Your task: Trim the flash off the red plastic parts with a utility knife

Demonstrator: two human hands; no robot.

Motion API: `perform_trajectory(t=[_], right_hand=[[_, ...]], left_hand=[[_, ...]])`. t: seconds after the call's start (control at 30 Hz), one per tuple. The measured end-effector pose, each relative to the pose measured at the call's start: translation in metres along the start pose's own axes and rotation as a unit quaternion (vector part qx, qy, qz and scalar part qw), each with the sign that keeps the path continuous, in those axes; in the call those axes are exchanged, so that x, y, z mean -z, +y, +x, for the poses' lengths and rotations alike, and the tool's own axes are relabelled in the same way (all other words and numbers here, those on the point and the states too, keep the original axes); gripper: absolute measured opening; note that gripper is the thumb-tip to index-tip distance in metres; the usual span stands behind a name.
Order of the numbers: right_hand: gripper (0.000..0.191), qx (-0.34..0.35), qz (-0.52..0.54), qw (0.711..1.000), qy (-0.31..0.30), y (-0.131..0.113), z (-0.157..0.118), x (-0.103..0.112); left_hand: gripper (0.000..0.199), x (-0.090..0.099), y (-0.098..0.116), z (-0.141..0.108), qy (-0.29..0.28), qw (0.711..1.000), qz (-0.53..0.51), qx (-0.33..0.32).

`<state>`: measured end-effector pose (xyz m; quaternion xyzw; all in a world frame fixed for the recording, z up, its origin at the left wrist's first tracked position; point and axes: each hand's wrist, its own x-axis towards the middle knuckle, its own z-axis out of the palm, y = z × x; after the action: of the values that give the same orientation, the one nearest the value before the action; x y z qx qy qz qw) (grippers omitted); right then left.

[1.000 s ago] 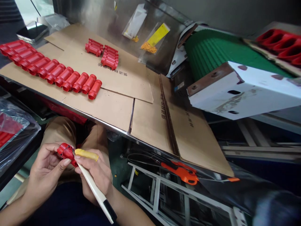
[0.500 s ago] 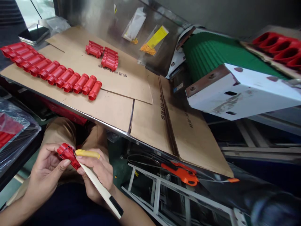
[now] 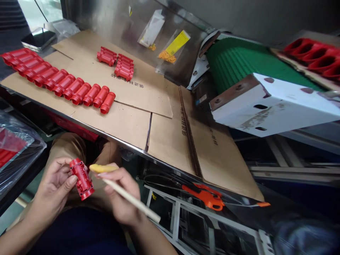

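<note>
A red ribbed plastic tube (image 3: 81, 179) is pinched between the thumb and fingers of my left hand (image 3: 54, 184), its cut-out side facing up. My right hand (image 3: 123, 193) grips a pale stick-like tool (image 3: 132, 199); a yellow cover (image 3: 102, 168) is on its index finger. A small gap separates that finger from the tube. On the cardboard-covered bench, a slanted row of red tubes (image 3: 63, 83) lies at the left. Several more red parts (image 3: 124, 67) sit grouped behind the row.
A white metal bracket (image 3: 255, 109) and green ribbed belt (image 3: 239, 60) stand at the right. Below the bench edge hang an orange tool (image 3: 209, 199) and a metal frame (image 3: 177, 216). A phone (image 3: 39, 38) lies at the back left, and a plastic-lined crate (image 3: 16, 148) at the left.
My right hand has moved right, away from the red tube, with the stick. The tube in my left hand has turned more upright, showing its cut-out side.
</note>
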<state>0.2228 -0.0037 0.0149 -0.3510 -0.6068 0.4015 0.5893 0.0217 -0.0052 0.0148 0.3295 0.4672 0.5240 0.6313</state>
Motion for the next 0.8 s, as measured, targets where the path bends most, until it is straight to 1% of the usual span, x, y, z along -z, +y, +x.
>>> perform_trajectory(t=[0.07,0.1,0.13,0.17,0.23,0.27,0.3,0.33,0.37,0.4,0.43,0.47,0.5,0.53,0.57,0.6,0.63,0.67,0.7,0.8], right_hand=[[0.024,-0.091,0.096,0.99,0.051,0.0,0.004,0.006],[0.028,-0.13,0.112,0.983,0.06,0.0,0.006,0.009],[0.031,-0.17,0.107,0.978,0.059,0.0,0.009,0.011],[0.034,-0.216,0.092,0.971,0.045,-0.001,0.012,0.013],[0.041,-0.316,0.073,0.946,-0.008,0.0,0.014,0.012],[0.045,-0.359,0.08,0.929,-0.035,0.001,0.014,0.011],[0.049,-0.393,0.096,0.913,-0.058,0.002,0.013,0.009],[0.053,-0.418,0.114,0.898,-0.073,0.003,0.011,0.006],[0.055,-0.431,0.128,0.89,-0.08,0.003,0.009,0.003],[0.054,-0.428,0.129,0.891,-0.078,0.004,0.006,0.001],[0.05,-0.406,0.109,0.904,-0.075,0.003,0.003,0.0],[0.044,-0.363,0.064,0.927,-0.074,0.002,0.001,-0.001],[0.036,-0.3,-0.001,0.951,-0.07,0.0,-0.001,-0.001],[0.025,-0.217,-0.072,0.971,-0.064,-0.003,-0.002,0.0],[0.014,-0.128,-0.134,0.981,-0.057,-0.006,-0.002,0.002],[0.011,-0.049,-0.175,0.982,-0.05,-0.008,-0.002,0.004],[0.02,0.013,-0.193,0.98,-0.044,-0.011,-0.002,0.006],[0.03,0.054,-0.195,0.979,-0.041,-0.012,-0.002,0.008],[0.035,0.078,-0.19,0.978,-0.043,-0.013,-0.002,0.009],[0.039,0.102,-0.172,0.979,-0.044,-0.011,-0.004,0.008]], left_hand=[[0.044,-0.005,0.01,-0.003,0.014,0.994,-0.057,0.093],[0.048,-0.006,0.014,-0.004,0.016,0.989,-0.072,0.129],[0.048,-0.007,0.017,-0.004,0.011,0.984,-0.078,0.159],[0.045,-0.006,0.019,-0.004,0.002,0.98,-0.075,0.185],[0.042,-0.001,0.02,-0.002,-0.018,0.972,-0.054,0.229],[0.044,0.002,0.018,-0.002,-0.032,0.969,-0.046,0.241],[0.05,0.005,0.016,-0.001,-0.052,0.968,-0.045,0.241],[0.061,0.007,0.014,-0.001,-0.071,0.971,-0.049,0.222],[0.07,0.009,0.012,-0.001,-0.085,0.977,-0.051,0.189],[0.074,0.009,0.01,-0.002,-0.081,0.985,-0.041,0.148],[0.069,0.008,0.009,-0.003,-0.06,0.992,-0.02,0.105],[0.058,0.007,0.008,-0.003,-0.03,0.997,0.005,0.069],[0.046,0.006,0.008,-0.003,-0.001,0.999,0.025,0.045],[0.037,0.004,0.008,-0.003,0.018,0.999,0.032,0.033],[0.032,0.003,0.008,-0.002,0.023,0.999,0.023,0.032],[0.03,0.003,0.008,0.0,0.021,0.999,0.003,0.038],[0.03,0.002,0.009,0.001,0.017,0.999,-0.017,0.048],[0.031,0.002,0.01,0.002,0.017,0.998,-0.028,0.058],[0.031,0.003,0.01,0.003,0.016,0.997,-0.03,0.066],[0.03,0.002,0.011,0.004,0.018,0.998,-0.026,0.055]])
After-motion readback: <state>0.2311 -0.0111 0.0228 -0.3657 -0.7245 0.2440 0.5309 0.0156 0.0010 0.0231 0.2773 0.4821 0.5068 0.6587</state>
